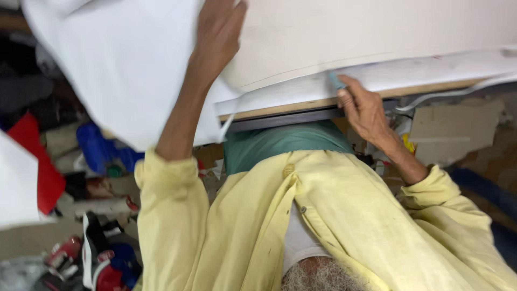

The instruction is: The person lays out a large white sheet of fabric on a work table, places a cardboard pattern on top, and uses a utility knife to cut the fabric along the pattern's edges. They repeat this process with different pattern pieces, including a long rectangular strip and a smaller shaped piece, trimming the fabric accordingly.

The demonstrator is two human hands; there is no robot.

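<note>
Up at twelve o'clock, the left hand (218,32) lies on a large white sheet of fabric (124,64), fingers spread and curled over its edge, gripping it where it lifts off the desk (301,108). That sheet billows from the hand toward nine o'clock and hangs down past the desk's front edge. At about two o'clock, the right hand (363,110) is clenched around a small teal marking tool (336,81), whose tip touches a pale cream panel of material (377,32) spread flat over the desk.

The desk has a wooden top with a dark metal strip under its near edge, which runs slanting from the centre toward three o'clock. Both sleeves belong to a yellow shirt (323,215) filling the lower frame; a green cloth (280,143) shows between it and the desk edge.

Toward eight o'clock, the floor (21,242) is crowded with scraps: a red piece (37,161), a blue bundle (99,148), and red, black and white bits near seven o'clock. At three o'clock, a piece of cardboard (452,129) sits under the desk, a white cable (447,94) trailing above it.
</note>
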